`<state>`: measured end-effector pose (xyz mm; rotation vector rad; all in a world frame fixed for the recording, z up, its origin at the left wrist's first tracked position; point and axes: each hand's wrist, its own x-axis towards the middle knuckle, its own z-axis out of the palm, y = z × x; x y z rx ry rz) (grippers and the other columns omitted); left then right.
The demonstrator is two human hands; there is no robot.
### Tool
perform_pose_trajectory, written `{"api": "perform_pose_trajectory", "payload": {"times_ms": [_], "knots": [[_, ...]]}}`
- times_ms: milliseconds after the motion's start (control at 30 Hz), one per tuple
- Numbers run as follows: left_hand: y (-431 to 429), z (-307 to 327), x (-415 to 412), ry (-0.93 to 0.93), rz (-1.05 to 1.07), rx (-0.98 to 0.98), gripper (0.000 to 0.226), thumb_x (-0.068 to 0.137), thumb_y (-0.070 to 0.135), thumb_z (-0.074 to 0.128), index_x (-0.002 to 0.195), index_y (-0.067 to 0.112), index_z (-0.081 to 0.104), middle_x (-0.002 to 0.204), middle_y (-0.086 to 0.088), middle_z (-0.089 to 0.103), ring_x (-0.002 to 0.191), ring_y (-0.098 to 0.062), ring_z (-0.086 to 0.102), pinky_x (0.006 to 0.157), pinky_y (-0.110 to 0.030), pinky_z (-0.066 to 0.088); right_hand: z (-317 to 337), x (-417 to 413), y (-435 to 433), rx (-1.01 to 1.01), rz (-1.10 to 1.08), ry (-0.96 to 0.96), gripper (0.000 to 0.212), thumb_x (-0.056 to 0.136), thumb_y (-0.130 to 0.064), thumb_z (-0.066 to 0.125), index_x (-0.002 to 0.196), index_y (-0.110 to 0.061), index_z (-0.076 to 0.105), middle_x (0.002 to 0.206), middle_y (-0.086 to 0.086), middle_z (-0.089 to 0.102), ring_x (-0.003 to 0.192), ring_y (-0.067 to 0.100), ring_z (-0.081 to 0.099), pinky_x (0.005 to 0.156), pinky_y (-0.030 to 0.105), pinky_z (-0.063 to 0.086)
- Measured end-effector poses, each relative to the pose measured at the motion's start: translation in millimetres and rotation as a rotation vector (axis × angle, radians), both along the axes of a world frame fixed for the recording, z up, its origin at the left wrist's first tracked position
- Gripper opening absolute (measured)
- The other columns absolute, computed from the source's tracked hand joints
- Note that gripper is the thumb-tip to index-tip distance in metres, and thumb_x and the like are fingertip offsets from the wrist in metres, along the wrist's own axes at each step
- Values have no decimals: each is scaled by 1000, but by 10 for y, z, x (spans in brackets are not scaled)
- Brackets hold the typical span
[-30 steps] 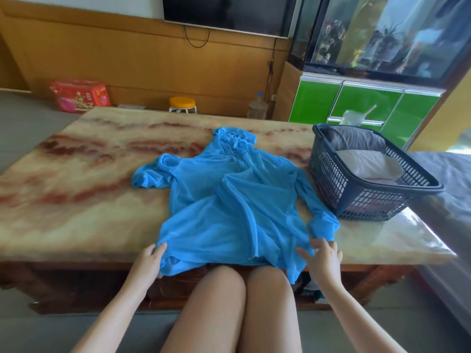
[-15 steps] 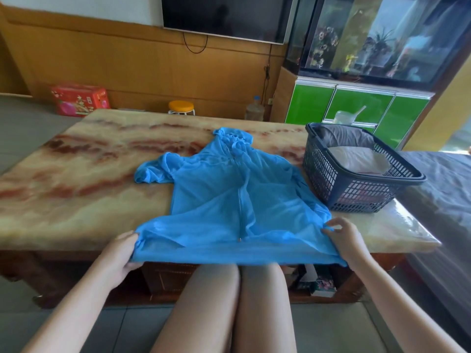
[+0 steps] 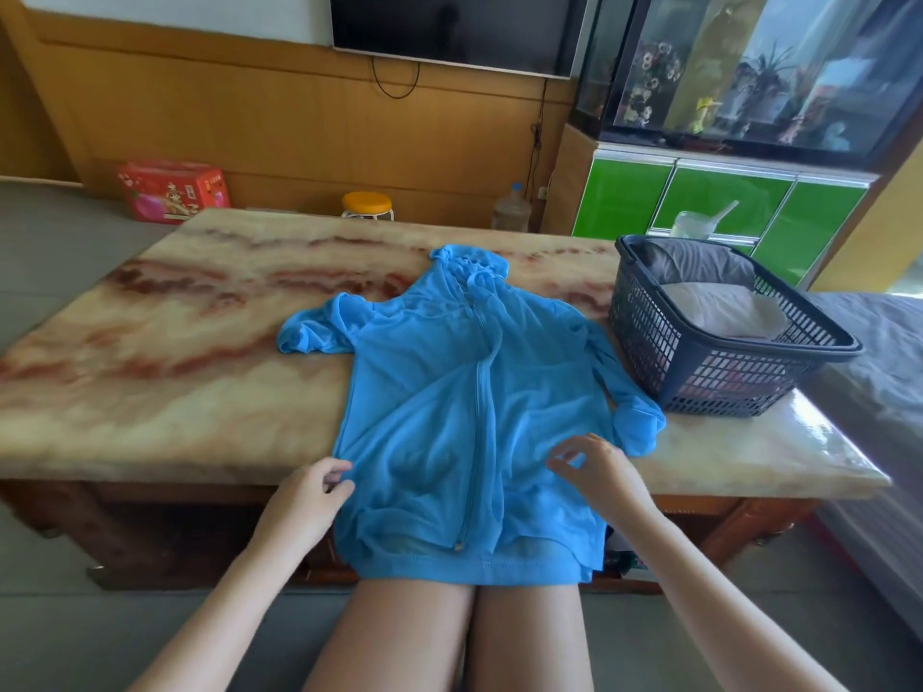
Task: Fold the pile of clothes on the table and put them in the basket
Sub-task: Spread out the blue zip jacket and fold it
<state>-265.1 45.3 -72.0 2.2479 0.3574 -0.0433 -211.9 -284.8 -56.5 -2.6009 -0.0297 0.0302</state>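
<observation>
Blue jacket [image 3: 449, 392] lies zip-up on the table [image 3: 175, 392], with the hem drooping off the near edge onto the person's knees. Left hand [image 3: 304, 501] has its fingers pinching the jacket's left side. Right hand [image 3: 597, 469] is curled over the right side, can't tell if it's gripping. Basket [image 3: 724, 382] sits just beside the right sleeve.

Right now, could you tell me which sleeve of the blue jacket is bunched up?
The sleeve away from the basket: it is crumpled by the shoulder, whereas the other sleeve stretches long beside the basket.
</observation>
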Motion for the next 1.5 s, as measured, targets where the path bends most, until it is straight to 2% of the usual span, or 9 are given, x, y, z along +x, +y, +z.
{"api": "perform_pose_trajectory", "payload": {"times_ms": [200,300,400,500,633,767,967,1200,1500], "knots": [[-333,-33,-121,-51,-529,-41,34,76,27,76,101,45,60,105,22,63,101,7,56,91,-9,39,-37,-236,318,68,374,179,29,71,-46,76,97,-40,63,89,-21,57,86,-5,46,80,19,41],[-348,-113,-157,-122,-524,42,31,76,34,75,103,44,64,100,21,61,98,3,56,88,-13,41,-155,-317,260,-3,453,165,27,71,-42,77,95,-37,67,95,-19,53,94,2,42,88,22,39],[-337,-70,-172,-183,-456,13,12,77,30,75,81,40,71,84,14,63,81,-4,60,76,-21,46,-177,-337,207,-53,468,82,10,77,-31,73,80,-35,65,88,-24,52,90,4,43,87,27,41],[-335,26,-212,-144,-503,-31,8,79,27,74,73,32,71,79,12,64,62,-8,59,67,-26,46,-22,-318,132,-113,454,29,8,86,-28,65,88,-21,68,73,-25,48,81,-3,45,87,10,29],[-281,79,-200,-27,-561,-66,8,83,23,70,76,26,70,75,13,64,60,-7,58,68,-26,46,235,-339,56,-113,461,193,8,87,-34,64,79,-37,62,78,-14,59,87,4,54,81,13,40],[-243,-20,-30,-132,-391,-75,13,81,20,73,74,31,69,76,15,68,68,-9,62,70,-19,47,182,-272,180,-68,410,180,8,83,-46,65,78,-41,65,84,-15,62,82,0,56,78,23,48],[-123,-130,664,-314,-151,114,15,86,10,64,95,20,70,96,5,63,91,-14,61,82,-28,47,118,494,661,102,300,-33,14,87,-26,65,100,-23,72,104,-8,66,106,13,53,94,34,42],[72,-165,1474,-218,81,169,29,89,15,61,118,10,62,120,-9,54,105,-26,55,90,-35,43,45,1647,1504,28,333,64,34,89,-23,61,123,-20,60,117,4,64,120,22,46,96,34,41],[324,-280,2281,-181,204,219,60,78,32,72,132,20,50,106,-6,62,106,-24,55,88,-34,42,-60,2919,2352,-177,345,10,69,87,-25,63,147,-29,28,135,12,35,127,29,39,93,41,42]]}}
